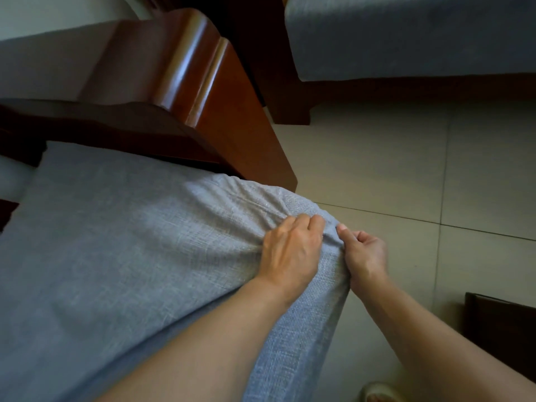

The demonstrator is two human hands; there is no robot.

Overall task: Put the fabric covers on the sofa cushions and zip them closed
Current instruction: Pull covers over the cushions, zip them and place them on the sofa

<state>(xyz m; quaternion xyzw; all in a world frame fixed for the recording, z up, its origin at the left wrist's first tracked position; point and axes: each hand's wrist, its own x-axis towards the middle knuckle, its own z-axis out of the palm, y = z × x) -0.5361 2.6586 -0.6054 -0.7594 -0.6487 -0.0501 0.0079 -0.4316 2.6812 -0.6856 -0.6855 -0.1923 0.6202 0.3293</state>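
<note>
A large cushion in a grey-blue woven fabric cover [116, 245] lies on the wooden sofa seat and fills the lower left. Its near right corner is bunched into folds. My left hand [290, 250] lies on top of that corner with its fingers curled into the gathered fabric. My right hand [364, 253] grips the cover's side edge just right of the corner, thumb on top, fingers curled under. The zip itself is hidden under the fabric and my hands.
A polished red-brown wooden armrest [185, 82] rises behind the cushion. A second sofa with a grey cushion [406, 39] stands at the top right. Pale floor tiles [406, 169] lie to the right, with a dark wooden piece [499, 329] and a slipper [380, 391] at the lower right.
</note>
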